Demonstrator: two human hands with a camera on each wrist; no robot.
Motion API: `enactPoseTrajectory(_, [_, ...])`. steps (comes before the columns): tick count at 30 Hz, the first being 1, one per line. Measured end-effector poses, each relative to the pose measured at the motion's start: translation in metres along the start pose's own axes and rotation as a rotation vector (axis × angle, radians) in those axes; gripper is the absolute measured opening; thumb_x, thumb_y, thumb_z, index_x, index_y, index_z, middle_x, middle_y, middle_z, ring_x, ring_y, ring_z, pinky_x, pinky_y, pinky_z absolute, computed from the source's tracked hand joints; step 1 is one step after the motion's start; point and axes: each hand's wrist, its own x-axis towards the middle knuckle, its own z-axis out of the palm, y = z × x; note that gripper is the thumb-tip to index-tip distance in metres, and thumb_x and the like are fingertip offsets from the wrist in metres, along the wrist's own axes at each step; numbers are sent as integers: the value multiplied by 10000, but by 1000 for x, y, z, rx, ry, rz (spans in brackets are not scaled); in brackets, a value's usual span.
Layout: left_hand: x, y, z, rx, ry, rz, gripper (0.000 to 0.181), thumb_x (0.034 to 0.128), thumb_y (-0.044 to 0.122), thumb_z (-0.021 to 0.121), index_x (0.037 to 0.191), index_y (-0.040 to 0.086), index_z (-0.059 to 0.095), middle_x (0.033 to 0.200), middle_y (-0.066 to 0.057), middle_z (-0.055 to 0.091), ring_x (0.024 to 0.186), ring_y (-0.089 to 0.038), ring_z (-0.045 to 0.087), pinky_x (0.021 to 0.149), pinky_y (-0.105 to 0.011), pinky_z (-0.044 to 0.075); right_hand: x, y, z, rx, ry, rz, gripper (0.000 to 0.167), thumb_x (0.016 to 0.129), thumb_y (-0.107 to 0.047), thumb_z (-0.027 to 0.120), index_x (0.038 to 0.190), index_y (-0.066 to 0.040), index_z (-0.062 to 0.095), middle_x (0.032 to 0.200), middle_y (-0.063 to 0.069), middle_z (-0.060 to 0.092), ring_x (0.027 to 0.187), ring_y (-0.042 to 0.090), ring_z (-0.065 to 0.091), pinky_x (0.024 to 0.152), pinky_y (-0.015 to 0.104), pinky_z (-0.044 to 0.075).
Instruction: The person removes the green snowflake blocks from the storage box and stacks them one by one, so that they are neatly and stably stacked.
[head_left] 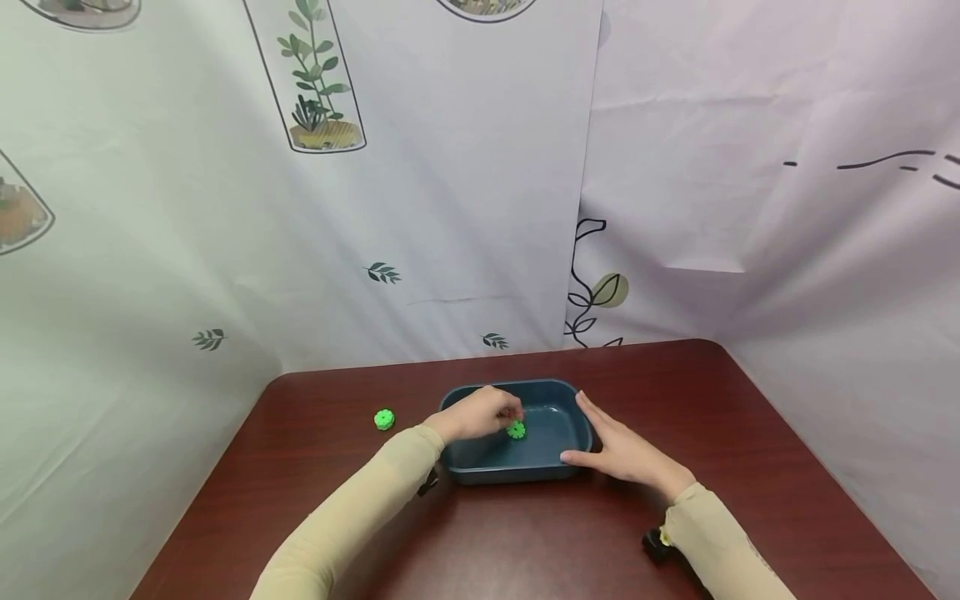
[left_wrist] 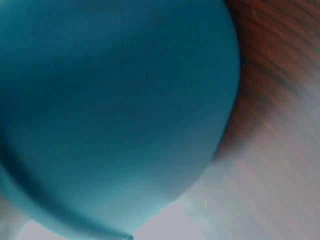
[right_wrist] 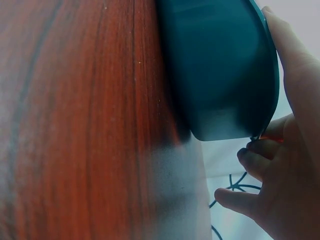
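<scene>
A dark blue-green rectangular box with an open top stands on the table. My left hand reaches over its left side, fingers curled down inside. At those fingertips is a small bright green flower-shaped piece, apparently pinched; the contact is partly hidden. My right hand rests at the right end of the box, thumb and fingers spread along the rim. In the right wrist view, the right hand touches the box wall. The left wrist view shows only the outside of the box and table.
Another green scalloped piece, thick like a small stack, lies on the table left of the box. The dark red wooden table has rounded far corners. Behind and beside it hangs a white cloth printed with plants.
</scene>
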Motion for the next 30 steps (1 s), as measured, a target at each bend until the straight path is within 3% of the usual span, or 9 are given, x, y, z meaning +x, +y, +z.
enactPoseTrajectory(7, [-13, -11, -16, -42, 61, -44, 167, 995, 46, 625, 1106, 88, 743, 1043, 16, 719, 911, -62, 655, 775, -225, 532, -1, -1, 0, -15, 12, -10, 1122, 837, -680, 682, 1635, -146, 102, 1677, 130, 114, 1485, 409, 245, 1104, 634, 316])
enactPoseTrajectory(13, [-30, -22, -34, -13, 139, -87, 159, 974, 35, 654, 1101, 71, 743, 1046, -2, 723, 960, -126, 679, 807, -278, 555, 0, 0, 1, -26, 20, -24, 1128, 833, -693, 677, 1635, -142, 105, 1676, 138, 118, 1481, 415, 254, 1097, 638, 324])
enactPoseTrajectory(20, [-58, -32, -53, -24, 235, -194, 137, 960, 55, 683, 1011, 162, 752, 968, 49, 712, 914, -99, 662, 800, -305, 556, -1, 1, 1, -25, 13, -17, 1121, 837, -683, 679, 1635, -148, 102, 1677, 132, 113, 1482, 415, 249, 1098, 639, 322])
enactPoseTrajectory(30, [-102, -48, -66, -63, 357, -261, 131, 944, 40, 700, 1007, 142, 750, 975, 25, 714, 919, -171, 684, 798, -374, 564, -1, 2, 0, -25, 12, -26, 1124, 838, -705, 660, 1636, -153, 92, 1678, 129, 108, 1484, 412, 245, 1101, 635, 320])
